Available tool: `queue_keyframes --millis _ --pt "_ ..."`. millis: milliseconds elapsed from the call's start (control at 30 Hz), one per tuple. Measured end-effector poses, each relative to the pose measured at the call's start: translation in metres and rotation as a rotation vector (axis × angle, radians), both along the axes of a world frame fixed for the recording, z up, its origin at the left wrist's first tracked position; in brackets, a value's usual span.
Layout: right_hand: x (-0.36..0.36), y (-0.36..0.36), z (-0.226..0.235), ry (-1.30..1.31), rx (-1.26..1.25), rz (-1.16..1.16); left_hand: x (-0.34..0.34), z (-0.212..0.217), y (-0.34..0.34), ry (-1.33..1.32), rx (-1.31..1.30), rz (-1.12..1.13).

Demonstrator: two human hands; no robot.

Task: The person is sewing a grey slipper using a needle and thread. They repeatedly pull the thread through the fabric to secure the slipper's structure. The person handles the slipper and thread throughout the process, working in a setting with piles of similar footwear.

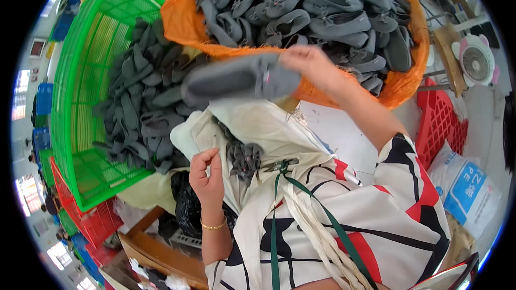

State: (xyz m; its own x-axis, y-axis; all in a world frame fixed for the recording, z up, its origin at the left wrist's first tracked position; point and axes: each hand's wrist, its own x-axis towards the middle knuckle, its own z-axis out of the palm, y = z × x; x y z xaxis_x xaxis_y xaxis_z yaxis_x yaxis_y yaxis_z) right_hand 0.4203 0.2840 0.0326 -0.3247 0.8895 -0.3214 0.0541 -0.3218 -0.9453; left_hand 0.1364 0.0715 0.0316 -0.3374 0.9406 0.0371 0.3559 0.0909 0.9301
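My right hand [309, 64] grips a dark grey slip-on shoe [231, 81] by its toe end and holds it out sideways; the shoe is smeared by motion. Its dark opening shows, with a bow-like trim near the toe. Curled fingers close my left hand [206, 174], which is raised below the shoe and apart from it; whatever is in it, if anything, is hidden. Beside that hand, a bunch of small dark grey fabric pieces [244, 159], like bows, lies in a whitish cloth [258, 115] spread over my lap.
A large orange sack [183, 16] heaped with grey shoes stands ahead. To the left, a green plastic crate [72, 107] holds more grey shoes. A red crate [438, 118], a white-and-blue bag [462, 188] and a fan [477, 60] are on the right. Lower left is a wooden drawer [161, 252].
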Motion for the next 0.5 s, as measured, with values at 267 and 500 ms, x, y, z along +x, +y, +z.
queue_keyframes --millis 267,500 --pt "0.118 0.147 -0.017 0.215 0.363 -0.491 -0.001 -0.035 0.016 0.234 -0.047 -0.214" --pt "0.032 0.013 -0.062 -0.216 0.23 -0.205 -0.02 -0.051 0.012 0.321 -0.221 -0.18"
